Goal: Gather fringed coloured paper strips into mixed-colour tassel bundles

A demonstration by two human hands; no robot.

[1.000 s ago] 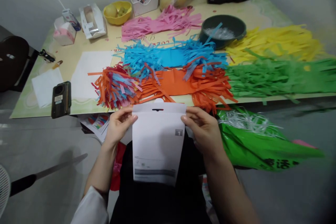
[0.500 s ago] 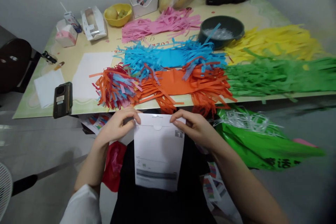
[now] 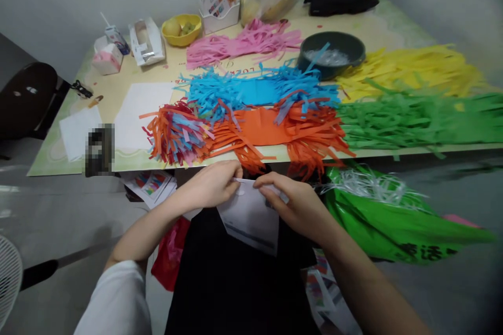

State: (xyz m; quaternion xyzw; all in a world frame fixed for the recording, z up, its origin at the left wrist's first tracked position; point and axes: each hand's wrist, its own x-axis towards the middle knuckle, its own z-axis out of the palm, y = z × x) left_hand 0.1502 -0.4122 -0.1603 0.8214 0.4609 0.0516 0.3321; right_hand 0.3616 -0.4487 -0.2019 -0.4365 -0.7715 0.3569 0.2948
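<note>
A white flat paper packet hangs tilted over my lap, just below the table's front edge. My left hand grips its upper left corner, the fingers curled and partly hidden behind it. My right hand pinches the top edge on the other side, thumb in front. Beyond my hands on the table lie orange tissue-paper fringes, blue fringes and a mixed-colour fringe bundle.
Green fringes, yellow fringes and pink fringes lie on the table. A dark bowl stands behind. Below the edge hangs a green plastic bag. A fan is at the left.
My left hand has moved right, closer to my right hand. The packet has tilted and now looks foreshortened, its lower end raised and swung right.
</note>
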